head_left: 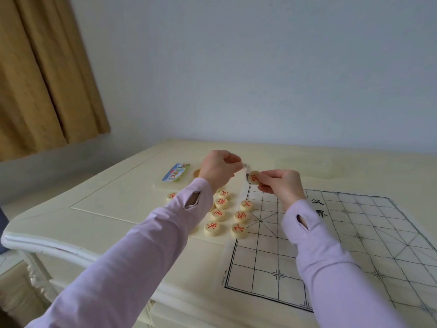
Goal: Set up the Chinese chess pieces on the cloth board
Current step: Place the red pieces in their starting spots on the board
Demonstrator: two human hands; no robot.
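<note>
The round pale wooden chess piece with a red character (pixel 255 177), just above frame centre, was pinched by its rim in the right hand (pixel 281 185). It looked light, stiff and smooth, best taken by the edge. The left hand (pixel 220 170), fingers curled, appeared to pinch the lifted corner of the white cloth board (pixel 295 268), where three matching pieces (pixel 241 216) stood. More loose pieces (pixel 217 214) lay on the cream tabletop (pixel 118 209).

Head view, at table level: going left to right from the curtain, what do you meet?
The curtain → labelled box → left hand, pinching the cloth board by its corner → red-marked piece → right hand holding that piece → the board's printed characters.
</note>
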